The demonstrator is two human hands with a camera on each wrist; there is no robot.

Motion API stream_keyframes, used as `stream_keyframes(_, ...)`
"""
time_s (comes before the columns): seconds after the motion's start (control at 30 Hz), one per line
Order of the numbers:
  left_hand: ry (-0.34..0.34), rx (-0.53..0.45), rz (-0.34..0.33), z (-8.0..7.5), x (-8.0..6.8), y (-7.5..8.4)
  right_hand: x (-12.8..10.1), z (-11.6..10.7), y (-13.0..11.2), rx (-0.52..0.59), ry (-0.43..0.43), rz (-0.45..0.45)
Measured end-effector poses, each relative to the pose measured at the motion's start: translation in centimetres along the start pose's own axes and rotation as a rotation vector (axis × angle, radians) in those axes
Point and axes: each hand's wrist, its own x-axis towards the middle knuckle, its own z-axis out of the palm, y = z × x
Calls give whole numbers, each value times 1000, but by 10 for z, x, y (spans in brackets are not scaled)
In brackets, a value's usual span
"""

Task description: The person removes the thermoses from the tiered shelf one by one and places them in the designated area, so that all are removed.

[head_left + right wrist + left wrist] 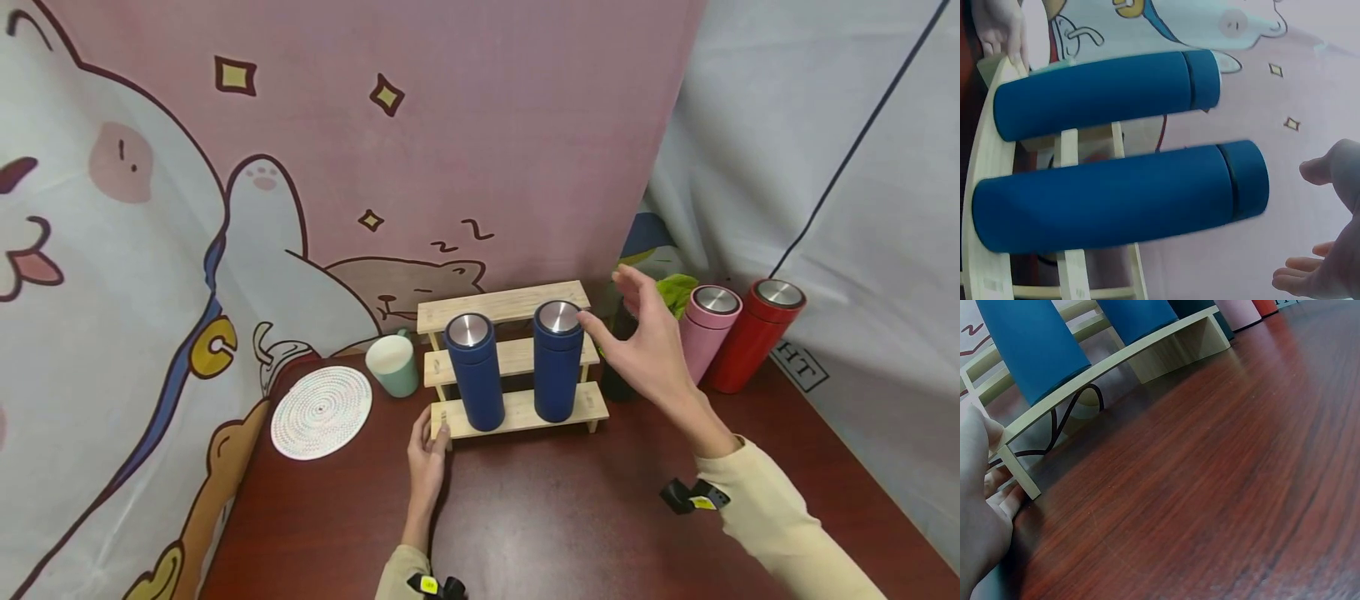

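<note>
A three-tier wooden shelf (520, 410) stands on the table and bears two upright dark blue thermos bottles with steel-topped lids on its lowest step. One is the left thermos (478, 379), the other the right thermos (557, 367). My left hand (426, 460) grips the left end of the lowest step, thumb on top and fingers around the end support (1019, 472). Beside the right thermos's lid, my right hand (651, 348) is raised with thumb and fingers spread and nothing between them. In the right wrist view, a gap separates that hand (1335, 237) from the lid.
Right of the shelf stand a dark bottle (617, 367), partly hidden behind my right hand, a pink thermos (705, 337) and a red thermos (753, 342). A pale green mug (401, 375) and a round woven mat (321, 417) are on the left. A printed cloth hangs behind the table.
</note>
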Motion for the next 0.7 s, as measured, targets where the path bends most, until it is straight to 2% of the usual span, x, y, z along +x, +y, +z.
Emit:
stream_keyframes(0.3,5,7,-35,1,1,2,-6,22,2,19,-99,9)
stream_keyframes(0.7,6,-22,-11,1,1,-1,-15,45,12,51,-167,70)
